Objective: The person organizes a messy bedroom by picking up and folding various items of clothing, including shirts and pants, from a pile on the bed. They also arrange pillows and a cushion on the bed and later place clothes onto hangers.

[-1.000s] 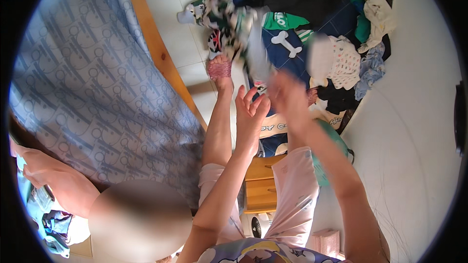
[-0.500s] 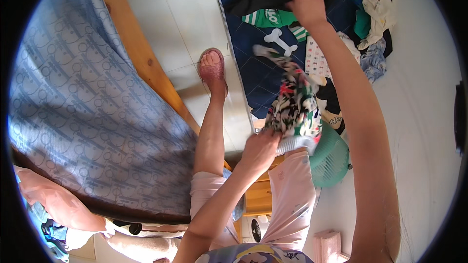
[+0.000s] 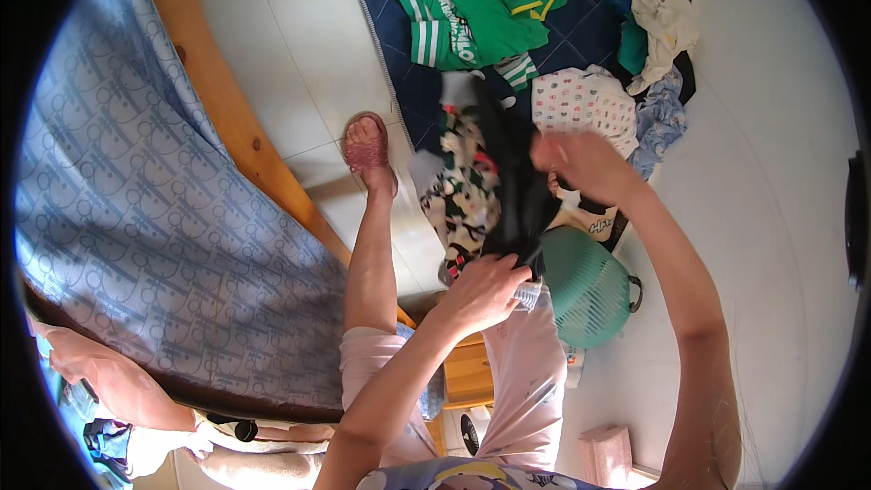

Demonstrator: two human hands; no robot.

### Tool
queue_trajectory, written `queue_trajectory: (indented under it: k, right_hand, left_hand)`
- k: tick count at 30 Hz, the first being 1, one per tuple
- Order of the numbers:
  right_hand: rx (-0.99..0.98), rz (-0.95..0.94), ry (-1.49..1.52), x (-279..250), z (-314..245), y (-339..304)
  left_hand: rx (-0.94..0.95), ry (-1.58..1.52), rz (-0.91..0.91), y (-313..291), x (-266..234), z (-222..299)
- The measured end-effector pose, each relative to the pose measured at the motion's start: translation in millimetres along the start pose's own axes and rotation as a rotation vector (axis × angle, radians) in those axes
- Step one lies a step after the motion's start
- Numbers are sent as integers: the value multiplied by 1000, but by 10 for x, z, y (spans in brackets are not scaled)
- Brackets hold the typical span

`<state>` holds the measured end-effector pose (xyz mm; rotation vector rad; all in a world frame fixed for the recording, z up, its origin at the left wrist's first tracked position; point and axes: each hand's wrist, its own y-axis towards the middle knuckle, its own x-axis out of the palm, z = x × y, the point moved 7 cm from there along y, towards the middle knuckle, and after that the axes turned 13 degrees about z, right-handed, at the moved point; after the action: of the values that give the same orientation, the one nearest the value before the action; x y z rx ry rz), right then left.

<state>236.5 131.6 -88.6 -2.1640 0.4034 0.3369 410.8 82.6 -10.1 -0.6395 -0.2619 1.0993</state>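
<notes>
Bunched in my left hand (image 3: 485,292) are a garment with a black, cream and red pattern (image 3: 464,195) and a black garment (image 3: 519,209). Both hang out ahead of it over my knee, and the fingers are closed around their near ends. My right hand (image 3: 585,163), smeared by motion, is at the right side of the black garment; its grip cannot be made out. Beyond them a green top with white stripes (image 3: 472,23) lies spread on the dark blue mat (image 3: 386,36). A white printed garment (image 3: 581,109) lies crumpled just past my right hand.
A teal plastic basket (image 3: 590,290) stands beside my right knee. Cream clothing (image 3: 667,14) and a blue garment (image 3: 660,118) are piled along the mat's right side. At left is a bed with a blue patterned cover (image 3: 181,209) and wooden edge (image 3: 218,91). My slippered foot (image 3: 366,145) rests on tiles.
The black garment has come off the mat toward me and now lies against the patterned one at my left hand. The green top is uncovered. My right hand has drawn nearer.
</notes>
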Motion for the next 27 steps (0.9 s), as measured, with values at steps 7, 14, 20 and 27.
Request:
queue_trajectory:
  k: [7,14,20,27]
  right_hand:
    - [52,946,-129,-267,523,1302]
    - [294,318,486,-153,781,-26]
    - [206,-46,309,442,262,-1259]
    - [284,-314,635,330,257,-1390]
  left_hand:
    - [-119,-32,227,172,-399,-40]
    - [37,83,495,231,-573,115]
    - [176,236,292,305,-213,296]
    - [108,133,145,334,65,290]
